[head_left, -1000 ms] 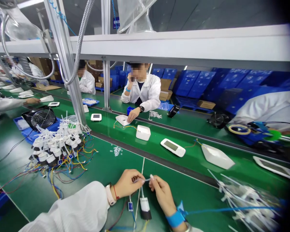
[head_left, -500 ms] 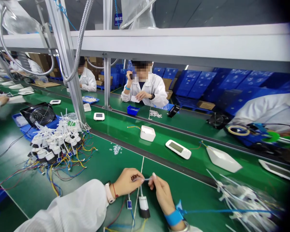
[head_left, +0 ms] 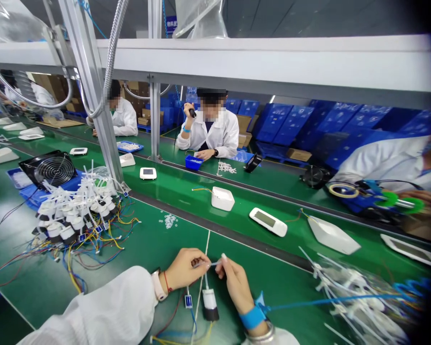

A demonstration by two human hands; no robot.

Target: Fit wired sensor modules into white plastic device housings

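Note:
My left hand point(head_left: 187, 269) and my right hand point(head_left: 234, 281) are close together above the green table, fingertips pinched on a thin clear tube point(head_left: 213, 264) that spans the small gap between them. Just below hangs or stands a small white and black motor-like part point(head_left: 210, 304), with a tube running up from it to my left fingers. A small blue part point(head_left: 188, 301) on thin leads is left of it. Yellow, red and blue wires point(head_left: 172, 341) trail below. Whether the motor part touches the table I cannot tell.
A heap of similar parts with wires point(head_left: 75, 211) lies left, near a black fan point(head_left: 55, 170). Small clear rings point(head_left: 170, 220) lie ahead. White housings point(head_left: 222, 198) and a display unit point(head_left: 268, 222) sit on the belt. Bagged tubes point(head_left: 359, 292) are at right. A person point(head_left: 215, 127) sits opposite.
The view has shifted slightly. My hands still pinch the tube, with a slightly smaller gap. The person opposite has lowered one hand by the blue bin, and the belt items have shifted slightly right relative to the table.

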